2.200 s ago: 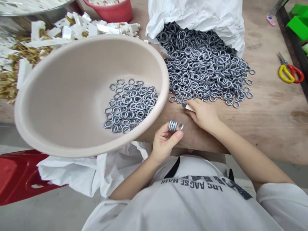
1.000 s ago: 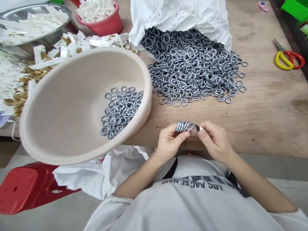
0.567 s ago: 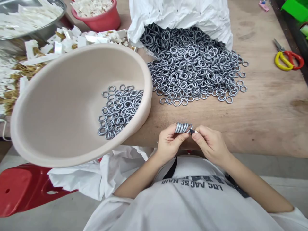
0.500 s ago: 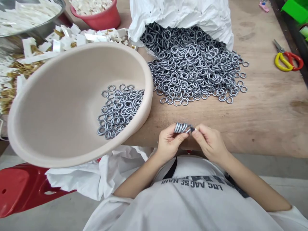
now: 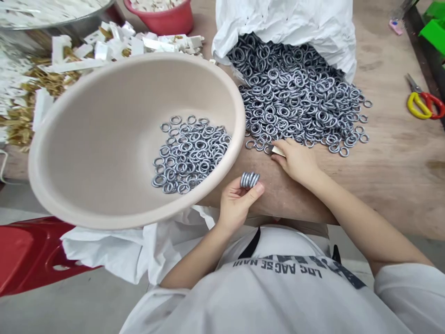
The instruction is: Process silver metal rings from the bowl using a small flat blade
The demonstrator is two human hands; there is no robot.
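Observation:
My left hand [image 5: 236, 202] is closed on a short row of grey rings [image 5: 249, 179], pinched side by side between thumb and fingers above the table's front edge. My right hand [image 5: 295, 158] reaches to the near edge of a heap of grey rings [image 5: 299, 104]. Its fingers are closed on a small tool with a dark tip and a pale side [image 5: 278, 151]; the rest of it is hidden in the hand. The dark tip is at a loose ring. On the left, a large beige basin [image 5: 104, 111] stands tilted, with many rings [image 5: 194, 155] in its lower right part.
The heap spills from a white sack [image 5: 285, 18]. Scissors [image 5: 422, 99] with yellow and red handles lie at the right. White and brown pieces [image 5: 45, 79], a metal bowl [image 5: 69, 28] and a red bowl [image 5: 167, 18] sit behind the basin. A red stool [image 5: 31, 255] stands below.
My right hand has moved forward from beside my left hand to the edge of the heap, with the small tool in it. My left hand keeps the row of rings. The view has shifted slightly.

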